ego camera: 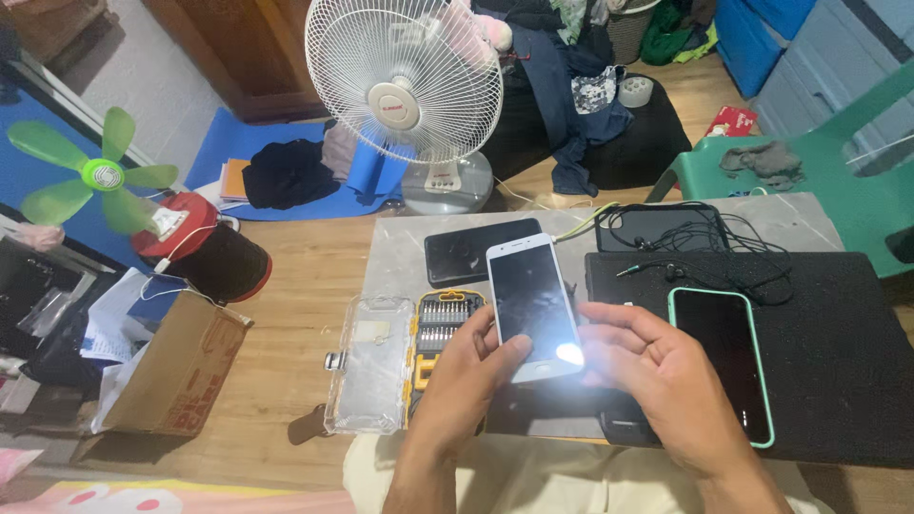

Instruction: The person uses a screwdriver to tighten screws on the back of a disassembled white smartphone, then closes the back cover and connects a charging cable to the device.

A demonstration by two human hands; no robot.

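A white smartphone (531, 303) with a dark screen is held upright over my lap, above a grey slab (400, 243). My left hand (466, 385) grips its lower left edge, thumb on the glass. My right hand (666, 381) rests against its lower right edge with fingers spread. A bright glare sits on the phone's lower right corner.
A black phone (466, 249) lies flat behind. A phone in a mint green case (728, 357) rests on a black mat (838, 352) with tangled earphones (714, 249). An open screwdriver bit case (440, 328) with a clear lid (369, 362) lies left. A white floor fan (405, 86), a small green fan (100, 176), a cardboard box (176, 366) and a green chair (809, 162) surround.
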